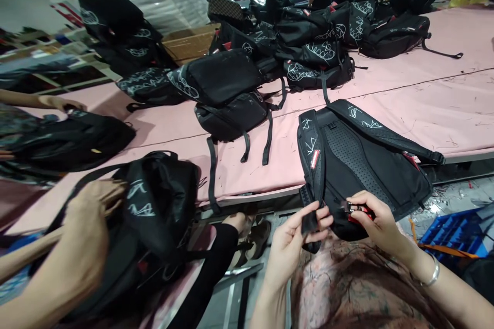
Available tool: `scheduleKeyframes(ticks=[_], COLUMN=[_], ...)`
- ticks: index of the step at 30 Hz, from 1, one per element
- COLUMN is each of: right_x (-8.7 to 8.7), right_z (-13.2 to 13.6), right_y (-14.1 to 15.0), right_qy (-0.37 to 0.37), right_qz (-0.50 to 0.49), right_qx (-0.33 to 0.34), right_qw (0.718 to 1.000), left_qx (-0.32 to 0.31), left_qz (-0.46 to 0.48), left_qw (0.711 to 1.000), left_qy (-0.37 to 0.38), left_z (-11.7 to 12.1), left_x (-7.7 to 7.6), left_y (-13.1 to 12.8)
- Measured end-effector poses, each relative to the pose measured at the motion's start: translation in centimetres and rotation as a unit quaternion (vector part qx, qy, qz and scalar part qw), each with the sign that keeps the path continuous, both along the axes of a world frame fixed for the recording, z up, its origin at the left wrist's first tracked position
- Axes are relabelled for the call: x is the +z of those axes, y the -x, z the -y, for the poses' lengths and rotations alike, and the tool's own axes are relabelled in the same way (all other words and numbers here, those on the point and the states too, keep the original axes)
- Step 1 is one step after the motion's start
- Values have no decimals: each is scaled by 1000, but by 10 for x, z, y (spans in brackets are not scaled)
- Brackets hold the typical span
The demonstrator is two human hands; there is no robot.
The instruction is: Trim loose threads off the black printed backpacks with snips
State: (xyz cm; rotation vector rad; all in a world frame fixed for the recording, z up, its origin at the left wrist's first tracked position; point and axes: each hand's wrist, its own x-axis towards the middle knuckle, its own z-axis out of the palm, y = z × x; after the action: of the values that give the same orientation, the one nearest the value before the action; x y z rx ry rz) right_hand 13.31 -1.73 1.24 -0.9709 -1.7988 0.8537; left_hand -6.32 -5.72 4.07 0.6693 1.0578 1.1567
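Note:
A black backpack [376, 169] lies at the table's near edge, its padded back panel facing up and its lower end hanging toward my lap. White scribbled line drawings and a red label mark its shoulder straps. My left hand [299, 234] is closed around a black webbing strap [309, 222] at the bag's lower left. At the bag's bottom, my right hand [376, 218] is pinched on a small red and black thing [357, 211] with a shiny bit. Its kind is partly hidden by my fingers.
On the pink-covered table [417, 95] lie loose threads and a pile of black backpacks [316, 46]. To my left, a co-worker's hands [92, 205] handle another backpack [165, 200]; farther left is another person's hand [62, 103]. A blue crate [451, 231] stands at lower right.

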Motion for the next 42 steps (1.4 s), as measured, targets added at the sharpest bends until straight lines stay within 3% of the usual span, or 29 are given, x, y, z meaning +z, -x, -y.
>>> scheduleKeyframes(ticks=[4,8,10,14,22,33,42], right_x=[5,0,-4,-5,11,6,8], right_z=[4,-3,-9,-13,-8,-12,-10], right_y=[0,12,15,7,-8,-6,-4], right_qy=[-94,-142,-143,-143,-167,-126,-155], right_qz=[10,128,170,179,208,174,172], right_qx=[34,-20,-37,-18,31,70,42], right_qw=[995,981,974,973,963,974,972], left_qx=[-15,-116,-138,-128,-119,-129,-126], left_qz=[-38,9,39,51,21,-8,-32], left_qw=[998,990,986,987,988,988,988], left_qy=[48,81,84,83,94,84,80], left_z=[0,6,7,5,-3,-1,-2], left_x=[-2,8,12,10,4,8,4], left_y=[-11,-20,-19,-13,-18,-22,-24])
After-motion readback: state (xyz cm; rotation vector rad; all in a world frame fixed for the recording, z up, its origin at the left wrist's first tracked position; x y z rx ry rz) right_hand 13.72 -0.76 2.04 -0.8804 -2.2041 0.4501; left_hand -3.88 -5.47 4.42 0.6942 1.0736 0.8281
